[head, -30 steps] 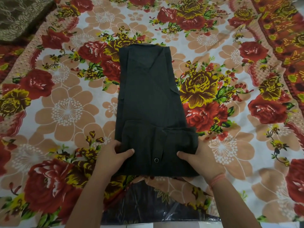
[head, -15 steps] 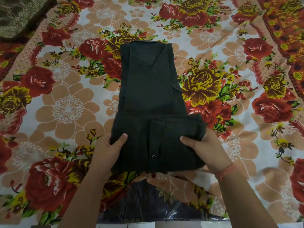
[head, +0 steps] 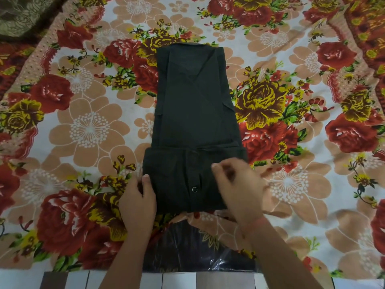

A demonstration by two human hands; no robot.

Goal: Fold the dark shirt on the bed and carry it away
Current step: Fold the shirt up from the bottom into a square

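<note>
Near the dark shirt's [head: 193,113] snap button [head: 194,189], the hem fold has been laid flat; the right hand [head: 239,190] is now lifted, grip open and blurred, the left hand [head: 138,203] pressed open-palmed at the edge.

Even soft light, motion-blurred right hand [head: 239,190]

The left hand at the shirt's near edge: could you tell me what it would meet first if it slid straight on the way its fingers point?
Probably only the floral bedsheet beside the dark shirt; the left hand points up along its side.

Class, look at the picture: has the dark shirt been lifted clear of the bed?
No, the dark shirt lies flat on the floral bedsheet, only its near end folded over.
</note>
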